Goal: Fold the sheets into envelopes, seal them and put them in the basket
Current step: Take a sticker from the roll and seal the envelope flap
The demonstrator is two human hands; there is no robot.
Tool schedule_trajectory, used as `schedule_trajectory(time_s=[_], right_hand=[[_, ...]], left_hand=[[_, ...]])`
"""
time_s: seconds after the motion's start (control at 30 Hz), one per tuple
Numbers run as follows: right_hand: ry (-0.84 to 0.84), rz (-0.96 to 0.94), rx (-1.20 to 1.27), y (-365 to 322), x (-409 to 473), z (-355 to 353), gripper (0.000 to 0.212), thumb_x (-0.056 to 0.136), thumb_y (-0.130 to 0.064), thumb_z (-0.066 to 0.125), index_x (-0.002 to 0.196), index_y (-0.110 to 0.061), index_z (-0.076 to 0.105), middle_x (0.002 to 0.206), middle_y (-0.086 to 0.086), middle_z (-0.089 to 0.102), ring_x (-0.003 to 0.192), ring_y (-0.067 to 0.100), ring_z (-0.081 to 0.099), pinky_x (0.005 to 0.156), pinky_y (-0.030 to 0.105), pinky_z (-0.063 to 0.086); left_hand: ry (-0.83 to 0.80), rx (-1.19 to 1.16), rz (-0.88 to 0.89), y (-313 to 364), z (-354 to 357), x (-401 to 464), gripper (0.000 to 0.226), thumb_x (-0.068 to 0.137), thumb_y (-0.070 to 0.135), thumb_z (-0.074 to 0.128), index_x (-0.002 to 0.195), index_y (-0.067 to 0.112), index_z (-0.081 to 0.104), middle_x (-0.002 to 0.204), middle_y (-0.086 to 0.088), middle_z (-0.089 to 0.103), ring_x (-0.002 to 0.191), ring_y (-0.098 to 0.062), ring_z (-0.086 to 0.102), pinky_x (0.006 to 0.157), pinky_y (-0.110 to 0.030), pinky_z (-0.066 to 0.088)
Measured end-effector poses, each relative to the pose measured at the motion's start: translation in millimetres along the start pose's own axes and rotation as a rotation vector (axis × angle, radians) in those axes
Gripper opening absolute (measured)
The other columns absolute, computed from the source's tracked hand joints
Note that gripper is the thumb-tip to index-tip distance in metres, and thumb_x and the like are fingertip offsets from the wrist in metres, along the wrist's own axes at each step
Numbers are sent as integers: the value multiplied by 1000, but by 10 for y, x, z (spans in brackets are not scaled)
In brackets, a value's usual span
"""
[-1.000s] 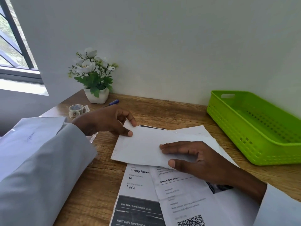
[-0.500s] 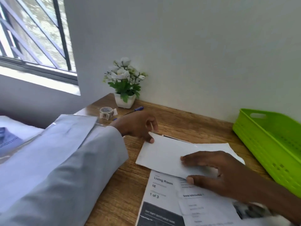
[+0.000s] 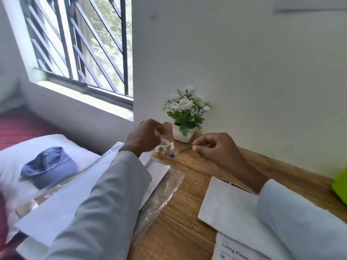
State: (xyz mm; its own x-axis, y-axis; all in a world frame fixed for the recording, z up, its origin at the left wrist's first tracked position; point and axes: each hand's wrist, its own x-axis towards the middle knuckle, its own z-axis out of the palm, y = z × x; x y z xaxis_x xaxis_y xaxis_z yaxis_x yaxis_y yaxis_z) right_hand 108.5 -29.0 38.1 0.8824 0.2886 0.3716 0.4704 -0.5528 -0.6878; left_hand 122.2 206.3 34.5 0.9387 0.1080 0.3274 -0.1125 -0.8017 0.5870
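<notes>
Fingers of the left hand (image 3: 144,136) are curled just above the small round tape roll (image 3: 164,145); whether they grip it, I cannot tell. Right hand (image 3: 216,147) fingers (image 3: 195,147) pinch together by the thin blue-capped pen (image 3: 178,152). Below them, the folded white paper sheet (image 3: 227,205) lies flat on the brown wooden counter (image 3: 180,231). Only a corner of the bright green plastic basket (image 3: 340,186) shows, far right.

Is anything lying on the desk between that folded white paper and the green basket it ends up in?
Only the person's right sleeve lies across the folded paper on that side; the wooden desk towards the basket shows nothing else, though the basket is mostly out of view.
</notes>
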Motion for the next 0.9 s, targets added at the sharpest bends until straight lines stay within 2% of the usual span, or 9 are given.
schedule_trajectory(time_s=[0.07, 0.13, 0.3, 0.43, 0.63, 0.73, 0.9], right_hand=[[8, 83, 124, 47, 153, 210, 5, 82, -12, 78, 86, -15, 77, 68, 0, 73, 52, 7, 64, 53, 23, 55], [9, 136, 221, 102, 263, 371, 5, 84, -6, 75, 88, -9, 74, 66, 3, 71, 47, 6, 62, 46, 20, 52], [-9, 202, 325, 172, 480, 621, 10, 86, -1, 71, 95, -4, 71, 79, 14, 74, 46, 10, 61, 44, 23, 50], [-50, 198, 313, 200, 543, 728, 12, 85, -3, 73, 96, -5, 69, 79, 13, 74, 43, 11, 59, 42, 23, 49], [-40, 198, 349, 195, 545, 795, 13, 84, -6, 75, 96, -6, 69, 73, 10, 72, 39, 10, 56, 36, 20, 44], [-32, 210, 356, 197, 542, 788, 13, 83, -6, 76, 94, -5, 69, 73, 12, 73, 39, 10, 56, 36, 20, 44], [-53, 226, 382, 190, 530, 740, 15, 82, -4, 77, 94, -2, 69, 73, 13, 72, 39, 9, 57, 37, 18, 45]], left_hand=[[-57, 59, 12, -33, 68, -21, 27, 81, 13, 73, 97, 35, 69, 119, 0, 64, 102, -23, 59, 81, -29, 46], [-88, 106, 52, -39, 137, -57, 32, 79, 14, 74, 103, 35, 68, 120, 2, 64, 103, -23, 59, 77, -26, 42], [-48, 191, 159, -75, 191, -57, 32, 78, 16, 74, 106, 31, 70, 117, 7, 67, 106, -19, 60, 73, -22, 36], [-53, 178, 170, -115, 180, -30, 36, 77, 15, 74, 107, 34, 71, 108, 11, 71, 99, -16, 60, 66, -22, 36], [-62, 178, 151, -179, 190, 6, 45, 77, 17, 73, 117, 36, 63, 111, 9, 68, 101, -18, 58, 67, -26, 38], [-84, 178, 142, -199, 193, 12, 42, 77, 24, 75, 115, 36, 62, 107, 10, 68, 95, -15, 56, 61, -24, 36], [-109, 149, 135, -211, 192, 2, 29, 77, 28, 76, 102, 37, 64, 97, 17, 64, 94, -12, 54, 63, -25, 37]])
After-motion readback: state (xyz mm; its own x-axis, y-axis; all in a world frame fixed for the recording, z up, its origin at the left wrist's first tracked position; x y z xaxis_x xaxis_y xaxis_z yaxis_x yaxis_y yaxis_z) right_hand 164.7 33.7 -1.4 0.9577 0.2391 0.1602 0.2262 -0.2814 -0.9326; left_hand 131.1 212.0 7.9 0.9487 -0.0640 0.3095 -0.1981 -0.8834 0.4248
